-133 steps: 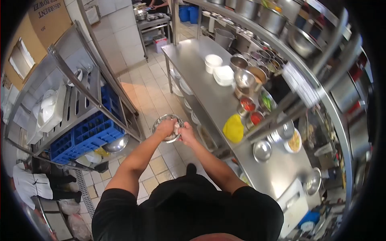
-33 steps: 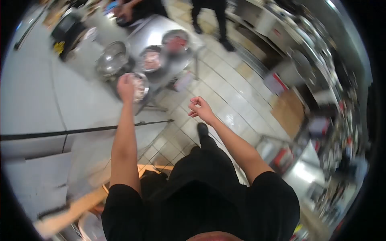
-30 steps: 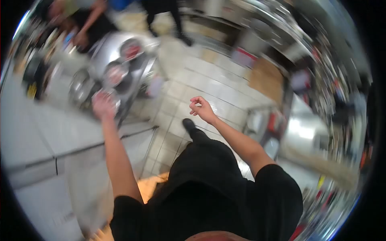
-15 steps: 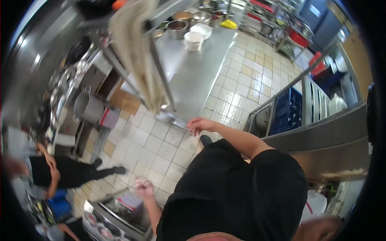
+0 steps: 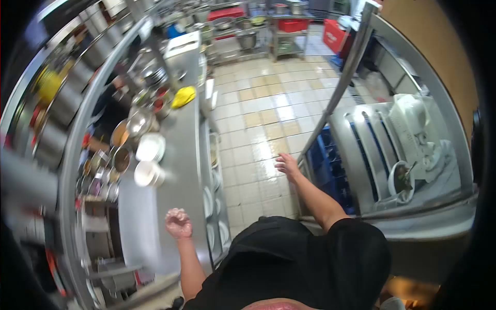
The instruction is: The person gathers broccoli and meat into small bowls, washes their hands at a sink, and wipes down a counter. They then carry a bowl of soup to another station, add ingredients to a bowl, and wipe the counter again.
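My left hand (image 5: 179, 223), which seems to wear a thin clear glove, is raised over the near part of the steel counter (image 5: 178, 199). Its fingers are curled in and I see nothing in them. A stack of white bowls (image 5: 148, 174) stands farther along that counter, with white plates (image 5: 150, 148) just behind. My right hand (image 5: 287, 166) hangs over the tiled floor, fingers apart, holding nothing. Closest to it is a blue crate (image 5: 326, 170) under a slatted metal surface (image 5: 356, 155).
Metal pots (image 5: 138, 124) and a yellow cloth (image 5: 184, 96) sit on the counter. A tiled aisle (image 5: 258, 124) runs ahead between counter and metal frame (image 5: 347, 72). On the right, a white bowl with food (image 5: 401, 182) rests beside a sink. Red containers (image 5: 293, 24) are at the back.
My view has swung round, so the counter now runs along my left side and the aisle lies ahead. The people at left are out of clear view. Both hands remain raised.
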Demonstrator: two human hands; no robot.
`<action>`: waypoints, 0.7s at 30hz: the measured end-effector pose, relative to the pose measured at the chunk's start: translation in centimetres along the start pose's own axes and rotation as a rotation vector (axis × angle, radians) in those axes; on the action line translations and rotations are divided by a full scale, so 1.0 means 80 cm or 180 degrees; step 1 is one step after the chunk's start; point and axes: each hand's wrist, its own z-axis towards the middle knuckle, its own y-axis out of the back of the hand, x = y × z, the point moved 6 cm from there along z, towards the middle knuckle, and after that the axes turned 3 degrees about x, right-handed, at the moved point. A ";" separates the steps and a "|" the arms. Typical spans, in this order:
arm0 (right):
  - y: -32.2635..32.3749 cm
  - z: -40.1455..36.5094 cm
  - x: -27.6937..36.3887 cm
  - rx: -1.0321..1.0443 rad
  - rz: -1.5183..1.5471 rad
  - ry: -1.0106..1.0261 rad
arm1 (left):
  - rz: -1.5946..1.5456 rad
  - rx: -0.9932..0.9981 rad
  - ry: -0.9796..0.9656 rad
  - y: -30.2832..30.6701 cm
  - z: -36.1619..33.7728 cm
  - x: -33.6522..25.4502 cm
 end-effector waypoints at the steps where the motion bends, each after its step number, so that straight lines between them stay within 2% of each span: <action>1: -0.007 0.016 0.035 0.0057 0.0053 0.0167 | 0.0036 0.0024 0.0049 -0.002 0.047 0.012; 6: -0.032 0.112 0.203 0.0003 0.0513 0.0780 | -0.0006 0.0104 0.0485 -0.017 0.274 0.089; 9: -0.012 0.199 0.265 -0.0234 0.0630 0.0936 | 0.0052 0.0514 0.0786 -0.027 0.430 0.151; 13: 0.038 0.296 0.292 -0.0939 0.1036 0.0662 | -0.0399 0.0612 0.1567 -0.047 0.636 0.289; 15: 0.071 0.329 0.293 -0.1261 0.1112 0.0480 | -0.0264 0.0732 0.2045 -0.069 0.720 0.372; 19: 0.142 0.342 0.312 -0.1928 0.1449 0.0578 | 0.0002 0.0968 0.2776 -0.139 0.851 0.554; 21: 0.203 0.363 0.289 -0.2394 0.2256 0.0543 | 0.0227 0.1123 0.3073 -0.162 0.907 0.647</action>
